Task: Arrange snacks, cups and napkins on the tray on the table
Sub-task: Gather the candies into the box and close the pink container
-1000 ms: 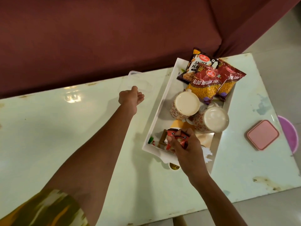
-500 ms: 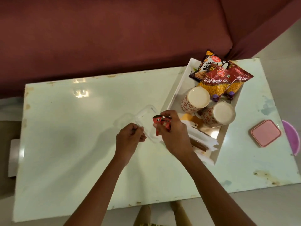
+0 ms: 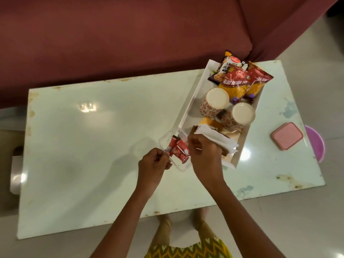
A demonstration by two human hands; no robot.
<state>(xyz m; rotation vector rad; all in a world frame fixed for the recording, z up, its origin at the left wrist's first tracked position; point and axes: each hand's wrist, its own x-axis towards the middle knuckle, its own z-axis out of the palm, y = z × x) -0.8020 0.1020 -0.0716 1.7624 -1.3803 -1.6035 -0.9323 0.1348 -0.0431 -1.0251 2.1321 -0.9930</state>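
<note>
A white tray (image 3: pixel 188 111) lies on the right part of the pale green table (image 3: pixel 93 146). It holds several snack packets (image 3: pixel 240 81) at its far end, two patterned cups (image 3: pixel 216 101) (image 3: pixel 241 115) in the middle, and a stack of white napkins (image 3: pixel 221 143) at its near end. A clear plastic container (image 3: pixel 167 141) sits just left of the tray's near corner, with a few red sachets (image 3: pixel 178 151) in it. My left hand (image 3: pixel 153 162) pinches the container's near rim. My right hand (image 3: pixel 203 152) is curled at the sachets' right end; its grip is hidden.
A pink square box (image 3: pixel 287 135) lies on the table right of the tray, with a purple round object (image 3: pixel 317 144) past the table's edge. A maroon sofa (image 3: pixel 130 38) runs along the far side. My feet (image 3: pixel 186 226) stand at the near edge.
My left hand pulled the clear container from the far side to beside the tray's near corner. My right hand carried the red sachets off the tray and down into that container.
</note>
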